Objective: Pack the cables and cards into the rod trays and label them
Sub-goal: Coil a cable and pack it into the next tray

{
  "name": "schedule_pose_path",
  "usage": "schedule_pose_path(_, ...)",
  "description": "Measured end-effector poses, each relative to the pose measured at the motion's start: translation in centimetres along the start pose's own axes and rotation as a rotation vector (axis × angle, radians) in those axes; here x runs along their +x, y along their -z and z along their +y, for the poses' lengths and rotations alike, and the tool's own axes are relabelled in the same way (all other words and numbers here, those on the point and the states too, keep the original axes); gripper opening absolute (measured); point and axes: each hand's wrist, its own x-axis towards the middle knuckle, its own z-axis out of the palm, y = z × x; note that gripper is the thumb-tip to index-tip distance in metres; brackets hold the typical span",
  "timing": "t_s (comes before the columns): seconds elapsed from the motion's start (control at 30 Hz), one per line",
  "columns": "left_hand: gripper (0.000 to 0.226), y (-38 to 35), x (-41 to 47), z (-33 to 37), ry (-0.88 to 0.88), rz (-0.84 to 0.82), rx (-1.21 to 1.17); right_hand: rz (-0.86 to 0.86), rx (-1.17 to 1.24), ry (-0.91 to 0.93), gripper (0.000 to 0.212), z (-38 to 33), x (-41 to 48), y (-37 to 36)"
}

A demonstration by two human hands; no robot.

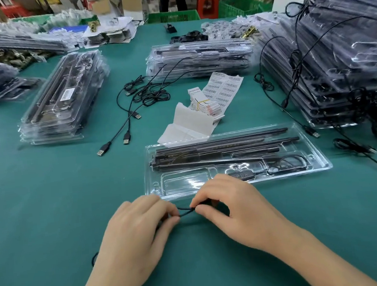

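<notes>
Both hands are low and close together on the green table [51,213], just in front of the clear rod tray [317,153]. The left hand [135,224] curls over and pinches the thin black cable [186,211] between thumb and forefinger. The right hand [233,207] nips the same cable from the other side, fingertips almost meeting the left's. Only a short stretch of cable shows between them, near the tray's front edge. Inside the tray lie dark rods [206,151], with a small controller [241,174] just beyond the right knuckles. Further back, loose USB cables [146,94] sprawl on the cloth. Right of them, a banded bundle of cards [202,103] sits beside a barcode label sheet [223,88]. Stacked trays [63,97] stand well off to the left.
</notes>
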Motion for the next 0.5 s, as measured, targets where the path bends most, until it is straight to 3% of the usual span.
schedule_pose_path(0.2,0.019,-0.8,0.7,-0.5,-0.059,0.071,-0.066,-0.017,-0.014,-0.004,0.010,0.4,-0.1,0.0)
schedule_pose_path(0.37,0.015,-0.1,0.6,-0.5,-0.069,-0.032,-0.106,0.037,0.006,-0.023,0.003,0.5,-0.2,-0.7)
schedule_pose_path(0.5,0.028,1.0,0.5,-0.7,-0.111,-0.123,0.087,0.089,0.059,-0.038,0.004,0.5,-0.4,-0.8)
